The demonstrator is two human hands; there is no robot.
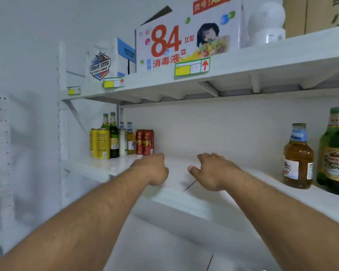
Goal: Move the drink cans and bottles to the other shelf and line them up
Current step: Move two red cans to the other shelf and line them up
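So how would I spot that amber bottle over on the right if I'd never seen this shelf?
Find the white middle shelf, under the board carrying the big "84" box. Follow it to the right end, past both hands. The amber bottle stands just left of the green bottles; it alone there is squat, brown-gold, with a pale blue neck label.

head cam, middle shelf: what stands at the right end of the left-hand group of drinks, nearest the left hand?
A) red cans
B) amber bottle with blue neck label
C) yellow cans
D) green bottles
A: the red cans close the right end of that group, just above the left hand; the yellow cans stand at its far left end.
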